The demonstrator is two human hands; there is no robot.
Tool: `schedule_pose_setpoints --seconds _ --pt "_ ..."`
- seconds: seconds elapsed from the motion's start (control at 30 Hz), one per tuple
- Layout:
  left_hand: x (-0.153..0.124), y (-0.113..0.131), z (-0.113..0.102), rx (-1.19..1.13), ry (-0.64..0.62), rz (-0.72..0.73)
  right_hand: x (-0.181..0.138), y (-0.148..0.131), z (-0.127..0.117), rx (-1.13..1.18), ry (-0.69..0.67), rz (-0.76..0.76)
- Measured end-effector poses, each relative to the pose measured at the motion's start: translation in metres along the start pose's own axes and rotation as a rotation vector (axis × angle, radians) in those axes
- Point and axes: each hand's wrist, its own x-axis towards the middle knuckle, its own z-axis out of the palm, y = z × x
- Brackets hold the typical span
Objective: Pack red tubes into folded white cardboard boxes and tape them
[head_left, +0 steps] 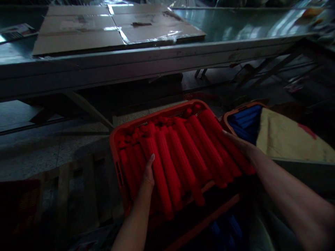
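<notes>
A red plastic basket (117, 139) is filled with long ribbed red rods (180, 160) lying side by side, their near ends sticking out over its front. My left hand (148, 174) grips the row from the left, its thumb along one rod and its other fingers hidden among the rods. At the row's right end, my right hand (242, 144) presses against the outermost rods, its fingers stretched along them and partly hidden. Between them, my two hands hold several rods together. Whether those rods are lifted off the ones below, I cannot tell.
Behind the basket runs a long metal-edged table (157, 62) bearing flattened cardboard (86, 29). To the right, an orange-rimmed crate (229, 113) holds blue pieces (246, 120) beside a yellowish sack (290, 137). More blue pieces (227, 230) lie below; a wooden pallet (64, 195) is at left.
</notes>
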Motion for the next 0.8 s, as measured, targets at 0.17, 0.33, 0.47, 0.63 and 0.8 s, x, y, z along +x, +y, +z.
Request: schedule_pose_setpoints --seconds 0.17,0.33,0.47,0.63,0.8 --pt "-0.005 0.004 -0.002 -0.046 -0.022 0.025 -0.022 -0.008 0.013 -0.019 0.003 -0.048" --pt "0.001 0.004 -0.004 -0.044 -0.033 0.047 -0.028 0.001 0.014 0.063 -0.031 0.042" --pt "0.009 0.004 -0.006 -0.038 -0.085 0.046 -0.015 0.015 0.014 0.173 0.075 -0.009" --pt "0.01 0.005 -0.007 -0.034 -0.119 0.05 -0.004 0.028 0.015 0.213 0.063 0.095" --pt "0.012 0.008 -0.014 -0.046 -0.104 0.063 -0.02 0.028 0.016 0.158 -0.05 0.053"
